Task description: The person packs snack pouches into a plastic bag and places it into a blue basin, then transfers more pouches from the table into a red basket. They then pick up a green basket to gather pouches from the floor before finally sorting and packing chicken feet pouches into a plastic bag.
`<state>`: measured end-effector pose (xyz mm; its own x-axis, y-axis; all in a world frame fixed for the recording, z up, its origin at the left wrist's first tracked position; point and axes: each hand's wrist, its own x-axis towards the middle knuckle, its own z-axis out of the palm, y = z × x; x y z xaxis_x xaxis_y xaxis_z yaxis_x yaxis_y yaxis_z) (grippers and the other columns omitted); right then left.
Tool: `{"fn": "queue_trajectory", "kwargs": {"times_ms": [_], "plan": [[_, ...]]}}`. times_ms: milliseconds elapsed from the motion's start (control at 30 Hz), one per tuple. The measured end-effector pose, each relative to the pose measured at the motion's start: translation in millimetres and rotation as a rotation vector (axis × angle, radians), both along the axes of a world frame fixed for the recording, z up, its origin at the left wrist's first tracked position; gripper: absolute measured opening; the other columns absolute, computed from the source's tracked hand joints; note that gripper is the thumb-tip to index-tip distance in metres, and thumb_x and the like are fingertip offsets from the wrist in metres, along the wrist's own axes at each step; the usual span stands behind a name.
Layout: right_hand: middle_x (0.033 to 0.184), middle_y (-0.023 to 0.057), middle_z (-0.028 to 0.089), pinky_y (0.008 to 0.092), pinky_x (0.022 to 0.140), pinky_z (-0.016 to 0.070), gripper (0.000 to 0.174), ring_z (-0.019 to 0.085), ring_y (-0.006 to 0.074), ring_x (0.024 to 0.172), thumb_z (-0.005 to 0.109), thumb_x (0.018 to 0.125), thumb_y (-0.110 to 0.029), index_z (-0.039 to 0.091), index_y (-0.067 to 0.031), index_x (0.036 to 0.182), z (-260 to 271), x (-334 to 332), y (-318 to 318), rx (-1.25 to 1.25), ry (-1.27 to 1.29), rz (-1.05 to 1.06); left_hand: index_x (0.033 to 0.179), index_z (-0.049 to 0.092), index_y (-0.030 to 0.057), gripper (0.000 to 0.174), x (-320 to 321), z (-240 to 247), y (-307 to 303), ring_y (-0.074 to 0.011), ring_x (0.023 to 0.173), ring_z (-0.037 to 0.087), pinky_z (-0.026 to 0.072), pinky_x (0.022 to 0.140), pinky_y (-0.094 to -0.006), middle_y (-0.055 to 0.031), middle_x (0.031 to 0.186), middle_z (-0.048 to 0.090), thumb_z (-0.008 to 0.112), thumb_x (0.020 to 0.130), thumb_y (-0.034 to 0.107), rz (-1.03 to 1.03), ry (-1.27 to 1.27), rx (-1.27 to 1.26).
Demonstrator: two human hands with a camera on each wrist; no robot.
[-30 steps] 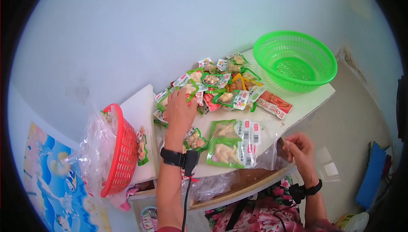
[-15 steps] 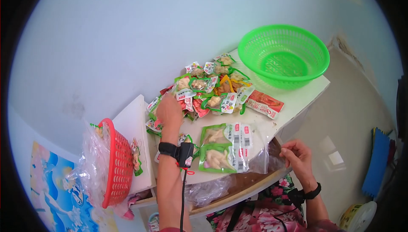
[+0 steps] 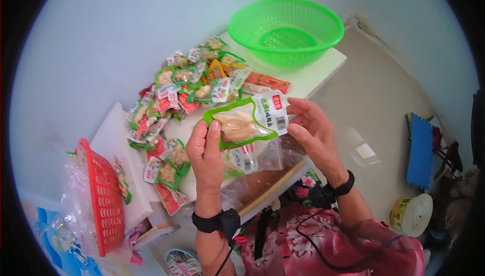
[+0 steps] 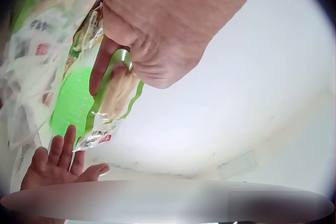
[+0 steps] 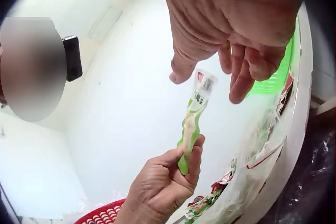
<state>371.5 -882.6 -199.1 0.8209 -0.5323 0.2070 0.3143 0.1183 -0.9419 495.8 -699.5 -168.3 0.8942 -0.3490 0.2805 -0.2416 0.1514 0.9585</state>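
My left hand (image 3: pixel 206 157) pinches one end of a green-edged food pouch (image 3: pixel 240 122) between thumb and fingers. Pale pieces, perhaps chicken feet, show through its clear window, and its white end carries a red label and a barcode. Around that white end, my right hand (image 3: pixel 316 132) has its fingers extended; in the right wrist view its thumb and fingers stand apart with the pouch (image 5: pixel 191 124) between and below them. A clear plastic bag with larger pouches (image 3: pixel 245 160) lies under the held pouch, partly hidden by it.
Small food pouches (image 3: pixel 184 76) are heaped on the white table, several more lying nearer its front left. Behind stands a green basket (image 3: pixel 288 49), with a red packet (image 3: pixel 268 81) before it. A red basket (image 3: pixel 106 195) holding clear plastic is at left. An open drawer (image 3: pixel 275 180) juts out in front.
My left hand has come from the heap toward the middle, bringing a pouch with it. The right hand has left the clear bag's edge and risen beside the pouch. The head view has shifted right.
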Motion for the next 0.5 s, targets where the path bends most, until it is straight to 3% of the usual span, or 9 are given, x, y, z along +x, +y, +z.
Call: {"fn": "queue_trajectory", "kwargs": {"times_ms": [133, 233, 267, 367, 500], "plan": [[0.109, 0.0029, 0.069, 0.0226, 0.064, 0.0547, 0.032, 0.065, 0.0083, 0.088, 0.070, 0.096, -0.017, 0.064, -0.0037, 0.125, 7.1, -14.2, 5.6, 0.182, 0.148, 0.119, 0.094, 0.061, 0.0004, 0.017, -30.7, -2.1, -4.5, -0.0043, 0.072, 0.045, 0.0410, 0.063, -0.0228, 0.0028, 0.076, 0.054, 0.057, 0.104, 0.013, 0.011, -0.285, 0.208], [0.098, 0.0021, 0.072, 0.0200, 0.055, 0.0523, 0.024, 0.064, 0.0062, 0.076, 0.067, 0.098, -0.018, 0.069, -0.0051, 0.118, -8.0, -25.8, 0.3, 0.184, 0.186, 0.064, 0.097, 0.061, -0.0010, 0.015, -40.7, -13.8, -1.8, -0.0044, 0.072, 0.045, 0.0409, 0.062, -0.0229, 0.0006, 0.075, 0.053, 0.057, 0.103, 0.012, -0.049, -0.223, 0.266], [0.097, 0.0022, 0.072, 0.0194, 0.055, 0.0517, 0.023, 0.064, 0.0059, 0.072, 0.067, 0.098, -0.017, 0.069, -0.0051, 0.118, -13.0, -31.5, -7.0, 0.166, 0.170, 0.058, 0.105, 0.062, -0.0021, 0.015, -45.7, -15.7, -3.1, -0.0070, 0.067, 0.048, 0.0429, 0.060, -0.0249, -0.0032, 0.078, 0.058, 0.059, 0.102, 0.012, -0.046, -0.152, 0.211], [0.092, 0.0012, 0.071, 0.0171, 0.049, 0.0450, 0.019, 0.058, 0.0045, 0.060, 0.065, 0.098, -0.014, 0.069, -0.0049, 0.114, -20.3, -41.1, -18.3, 0.166, 0.110, -0.082, 0.114, 0.063, -0.0018, 0.021, -50.8, -25.7, -2.1, -0.0153, 0.068, 0.055, 0.0471, 0.064, -0.0306, -0.0072, 0.084, 0.064, 0.065, 0.097, 0.009, 0.177, -0.300, 0.165], [0.087, -0.0004, 0.069, 0.0172, 0.046, 0.0397, 0.015, 0.054, 0.0041, 0.057, 0.064, 0.099, -0.012, 0.069, -0.0049, 0.110, -31.7, -57.6, -39.2, 0.209, 0.075, -0.221, 0.117, 0.063, -0.0004, 0.040, -60.9, -33.4, 9.4, -0.0232, 0.084, 0.058, 0.0486, 0.075, -0.0364, -0.0113, 0.098, 0.064, 0.078, 0.085, 0.017, 0.330, -0.672, 0.478]]}}
